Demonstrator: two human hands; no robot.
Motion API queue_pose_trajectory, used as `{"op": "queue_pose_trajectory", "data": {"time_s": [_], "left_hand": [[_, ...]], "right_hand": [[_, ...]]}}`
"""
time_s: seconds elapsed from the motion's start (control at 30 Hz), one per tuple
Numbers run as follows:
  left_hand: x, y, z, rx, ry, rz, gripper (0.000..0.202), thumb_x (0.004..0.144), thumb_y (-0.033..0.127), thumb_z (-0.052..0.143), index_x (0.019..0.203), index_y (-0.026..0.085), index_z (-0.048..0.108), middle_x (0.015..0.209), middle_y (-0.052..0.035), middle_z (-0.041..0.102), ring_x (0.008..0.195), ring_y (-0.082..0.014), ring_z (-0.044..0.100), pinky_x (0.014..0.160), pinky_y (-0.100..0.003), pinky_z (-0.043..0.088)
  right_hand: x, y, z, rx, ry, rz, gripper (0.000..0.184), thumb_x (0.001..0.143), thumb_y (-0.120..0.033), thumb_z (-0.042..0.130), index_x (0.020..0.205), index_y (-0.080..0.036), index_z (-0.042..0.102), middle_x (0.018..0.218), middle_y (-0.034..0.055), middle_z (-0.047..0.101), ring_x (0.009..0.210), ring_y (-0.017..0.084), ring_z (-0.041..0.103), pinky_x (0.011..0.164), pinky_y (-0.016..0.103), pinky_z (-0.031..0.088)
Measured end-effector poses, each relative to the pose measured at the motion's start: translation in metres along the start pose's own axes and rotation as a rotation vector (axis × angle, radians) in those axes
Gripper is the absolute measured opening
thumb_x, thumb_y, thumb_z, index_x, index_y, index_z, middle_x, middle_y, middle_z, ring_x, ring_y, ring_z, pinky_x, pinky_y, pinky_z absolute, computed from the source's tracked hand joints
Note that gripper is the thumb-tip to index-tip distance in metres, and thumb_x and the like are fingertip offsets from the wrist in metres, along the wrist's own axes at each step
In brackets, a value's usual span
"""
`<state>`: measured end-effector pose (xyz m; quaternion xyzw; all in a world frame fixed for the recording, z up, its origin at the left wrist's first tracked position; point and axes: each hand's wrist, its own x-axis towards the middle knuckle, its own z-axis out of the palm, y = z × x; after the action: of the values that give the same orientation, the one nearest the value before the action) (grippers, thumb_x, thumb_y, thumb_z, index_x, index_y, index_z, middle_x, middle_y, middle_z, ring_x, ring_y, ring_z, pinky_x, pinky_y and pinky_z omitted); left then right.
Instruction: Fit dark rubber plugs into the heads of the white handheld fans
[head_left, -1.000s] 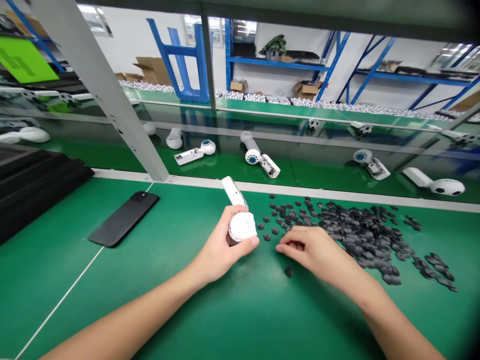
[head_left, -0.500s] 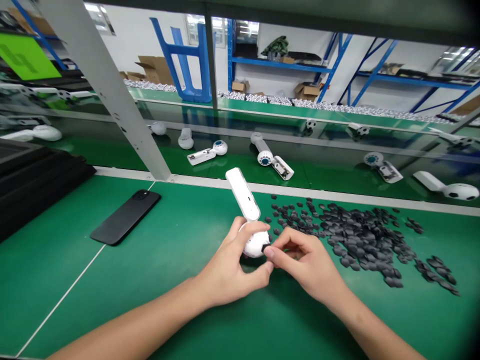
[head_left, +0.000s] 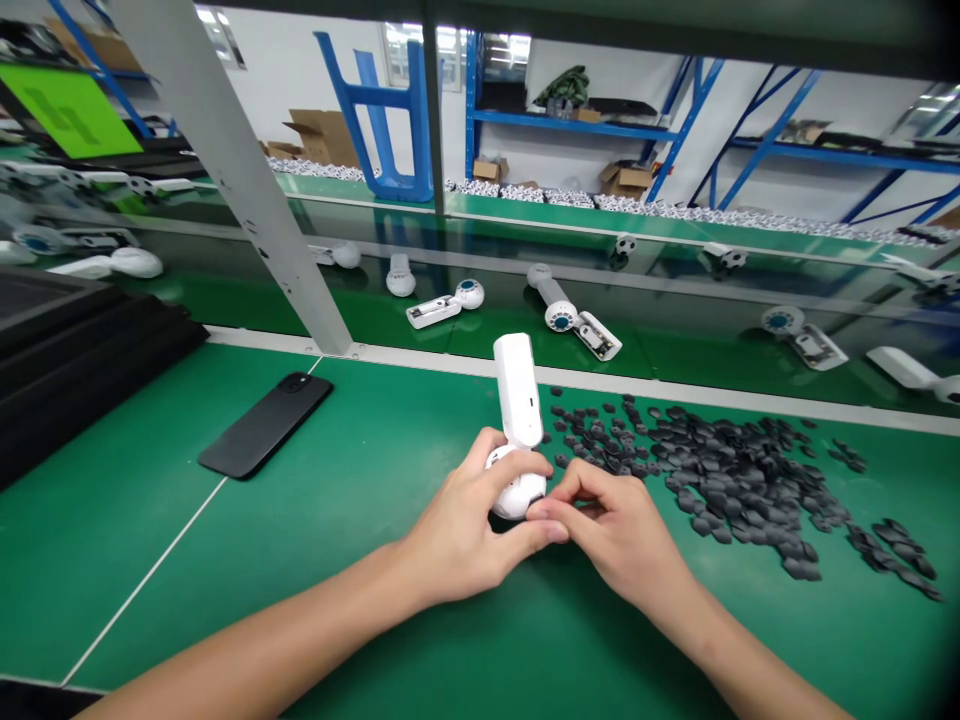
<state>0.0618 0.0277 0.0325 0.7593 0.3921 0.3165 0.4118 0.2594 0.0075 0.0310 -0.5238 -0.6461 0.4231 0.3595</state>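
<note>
My left hand (head_left: 465, 530) is closed round the round head of a white handheld device (head_left: 517, 420), whose flat handle points up and away from me. My right hand (head_left: 615, 530) is pinched against the right side of that round head, fingertips together; what they hold is hidden. Just right of both hands a wide heap of small black pieces (head_left: 720, 475) lies spread on the green table (head_left: 337, 600).
A black phone (head_left: 266, 425) lies face down to the left. Black trays (head_left: 67, 350) are stacked at the far left. Behind a grey post (head_left: 247, 190), a belt carries several white devices (head_left: 574, 325). Blue racks and cardboard boxes stand at the back.
My right hand left the table beside the heap and came up against the device's head. The left hand turned the device so its handle stands more upright.
</note>
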Motion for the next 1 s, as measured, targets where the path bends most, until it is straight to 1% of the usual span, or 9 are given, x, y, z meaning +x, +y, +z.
{"op": "queue_pose_trajectory", "data": {"time_s": [0.1, 0.23, 0.37, 0.47, 0.53, 0.63, 0.8, 0.9, 1.0], "left_hand": [[0.003, -0.001, 0.000, -0.056, 0.016, 0.044, 0.039, 0.088, 0.035, 0.077, 0.122, 0.027, 0.061, 0.113, -0.0033, 0.052, 0.100, -0.0196, 0.057, 0.090, -0.032, 0.048], [0.005, -0.003, -0.007, -0.179, 0.005, 0.075, 0.025, 0.097, 0.037, 0.066, 0.120, 0.027, 0.062, 0.107, -0.0014, 0.057, 0.086, -0.0154, 0.054, 0.079, -0.028, 0.043], [0.002, -0.009, -0.018, -0.400, 0.019, -0.036, 0.022, 0.098, 0.041, 0.064, 0.113, 0.025, 0.064, 0.098, -0.0004, 0.059, 0.075, -0.0128, 0.049, 0.066, -0.025, 0.037], [0.002, -0.014, -0.022, -0.512, 0.048, -0.109, 0.025, 0.096, 0.043, 0.066, 0.112, 0.024, 0.064, 0.089, 0.0003, 0.059, 0.070, -0.0122, 0.048, 0.061, -0.025, 0.034], [0.002, -0.015, -0.021, -0.531, 0.042, -0.129, 0.026, 0.095, 0.044, 0.066, 0.112, 0.024, 0.064, 0.083, 0.0010, 0.058, 0.066, -0.0116, 0.046, 0.058, -0.024, 0.033], [0.003, -0.016, -0.017, -0.500, 0.018, -0.146, 0.028, 0.096, 0.046, 0.066, 0.113, 0.025, 0.064, 0.083, 0.0013, 0.057, 0.065, -0.0110, 0.046, 0.055, -0.023, 0.034], [0.005, -0.022, -0.010, -0.392, -0.003, -0.117, 0.031, 0.096, 0.049, 0.066, 0.116, 0.026, 0.063, 0.086, 0.0017, 0.057, 0.064, -0.0097, 0.046, 0.056, -0.022, 0.037], [0.007, -0.021, -0.011, -0.387, -0.024, -0.124, 0.028, 0.098, 0.048, 0.063, 0.112, 0.025, 0.064, 0.085, 0.0014, 0.058, 0.066, -0.0102, 0.047, 0.057, -0.022, 0.038], [0.007, -0.016, -0.016, -0.403, -0.038, -0.125, 0.027, 0.097, 0.047, 0.063, 0.107, 0.023, 0.066, 0.085, 0.0008, 0.059, 0.067, -0.0110, 0.048, 0.058, -0.022, 0.038]], "right_hand": [[0.003, -0.004, -0.006, -0.034, -0.025, -0.057, 0.027, 0.093, -0.036, 0.073, 0.074, -0.021, 0.062, 0.067, -0.0036, 0.066, 0.058, 0.012, 0.055, 0.053, 0.023, 0.040], [0.008, -0.004, -0.035, -0.265, -0.135, -0.207, 0.023, 0.104, -0.035, 0.059, 0.090, -0.023, 0.072, 0.079, -0.0018, 0.072, 0.070, 0.014, 0.064, 0.065, 0.024, 0.045], [0.014, 0.013, -0.070, -0.546, -0.058, -0.195, 0.025, 0.106, -0.037, 0.055, 0.099, -0.026, 0.076, 0.097, 0.0017, 0.077, 0.085, 0.020, 0.070, 0.076, 0.028, 0.049], [0.017, 0.026, -0.083, -0.664, -0.087, -0.188, 0.022, 0.105, -0.034, 0.056, 0.104, -0.028, 0.078, 0.103, 0.0024, 0.075, 0.091, 0.022, 0.071, 0.081, 0.031, 0.051], [0.018, 0.030, -0.084, -0.706, -0.131, -0.197, 0.021, 0.104, -0.034, 0.058, 0.107, -0.029, 0.078, 0.105, 0.0023, 0.073, 0.091, 0.021, 0.071, 0.079, 0.031, 0.052], [0.019, 0.031, -0.079, -0.761, -0.153, -0.183, 0.017, 0.102, -0.036, 0.062, 0.109, -0.030, 0.077, 0.107, 0.0023, 0.071, 0.089, 0.021, 0.070, 0.074, 0.031, 0.051], [0.022, 0.035, -0.068, -0.739, -0.140, -0.123, 0.015, 0.099, -0.036, 0.067, 0.098, -0.025, 0.076, 0.098, 0.0035, 0.071, 0.085, 0.021, 0.070, 0.074, 0.031, 0.051], [0.024, 0.035, -0.066, -0.708, -0.130, -0.094, 0.014, 0.098, -0.030, 0.065, 0.096, -0.024, 0.077, 0.093, 0.0027, 0.073, 0.082, 0.020, 0.069, 0.073, 0.031, 0.051], [0.023, 0.031, -0.064, -0.687, -0.064, -0.055, 0.016, 0.096, -0.025, 0.062, 0.090, -0.023, 0.077, 0.084, 0.0013, 0.074, 0.073, 0.019, 0.068, 0.068, 0.031, 0.049]]}}
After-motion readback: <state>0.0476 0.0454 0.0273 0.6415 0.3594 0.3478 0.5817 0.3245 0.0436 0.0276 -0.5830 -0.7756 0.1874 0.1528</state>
